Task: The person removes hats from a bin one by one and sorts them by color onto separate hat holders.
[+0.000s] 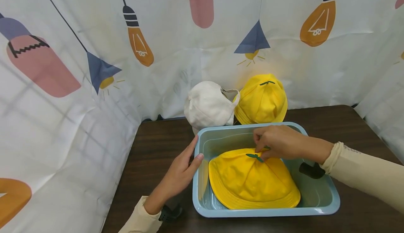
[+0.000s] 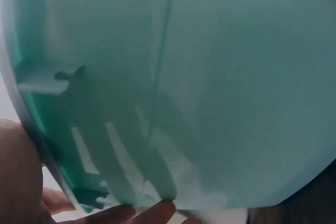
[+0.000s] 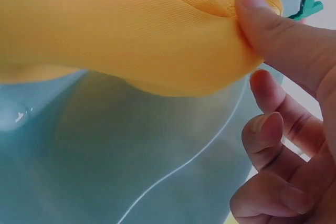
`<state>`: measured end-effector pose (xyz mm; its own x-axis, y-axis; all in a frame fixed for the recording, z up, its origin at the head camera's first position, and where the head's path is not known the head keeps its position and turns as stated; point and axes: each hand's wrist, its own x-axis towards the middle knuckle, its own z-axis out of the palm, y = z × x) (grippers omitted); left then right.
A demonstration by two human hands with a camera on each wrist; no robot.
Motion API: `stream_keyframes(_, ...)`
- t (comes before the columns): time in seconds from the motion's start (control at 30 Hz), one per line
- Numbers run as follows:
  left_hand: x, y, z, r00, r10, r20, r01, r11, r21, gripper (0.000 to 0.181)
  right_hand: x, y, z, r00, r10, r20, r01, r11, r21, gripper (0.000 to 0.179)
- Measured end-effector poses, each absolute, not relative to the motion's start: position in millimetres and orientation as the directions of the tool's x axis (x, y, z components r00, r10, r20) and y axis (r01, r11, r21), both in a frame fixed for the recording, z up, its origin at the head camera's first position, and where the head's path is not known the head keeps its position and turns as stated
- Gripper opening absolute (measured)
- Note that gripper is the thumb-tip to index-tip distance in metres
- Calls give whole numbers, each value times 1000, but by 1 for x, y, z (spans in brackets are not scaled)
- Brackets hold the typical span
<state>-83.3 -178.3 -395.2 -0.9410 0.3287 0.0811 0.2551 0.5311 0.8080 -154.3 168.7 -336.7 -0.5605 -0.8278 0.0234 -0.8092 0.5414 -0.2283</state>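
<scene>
pinching the yellow hat [image 1: 252,185] inside the blue tub [image 1: 268,213] with the right hand [image 1: 279,142]; touching the tub's left rim with a straight-fingered left hand [image 1: 177,174].

No text is legible; small marks [image 1: 351,149] on the right sleeve [image 1: 372,175] are unreadable.

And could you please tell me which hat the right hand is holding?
The yellow hat in the basin; the other yellow hat and the white hat stand behind the basin.
</scene>
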Motion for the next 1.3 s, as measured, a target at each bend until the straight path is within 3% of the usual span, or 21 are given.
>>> stream_keyframes(0.43, -81, -176, -399, -946, 317, 68, 221, 477, 851, 65, -146, 184, -320, -621, -758, 199, -765, 532, -362, 16)
stream_keyframes(0.73, -82, -176, -398, -945, 322, 48, 195, 442, 875, 66, -149, 198, -307, -612, -711, 346, -785, 495, -372, 20)
stream_keyframes(1.03, -82, -176, -398, -944, 324, 59, 216, 473, 854, 66, -150, 206, -288, -624, -667, 408, -780, 493, -386, 21)
stream_keyframes(1.3, -82, -177, -399, -943, 326, 61, 219, 472, 854, 66, -155, 214, -277, -648, -640, 413, -752, 451, -481, 29)
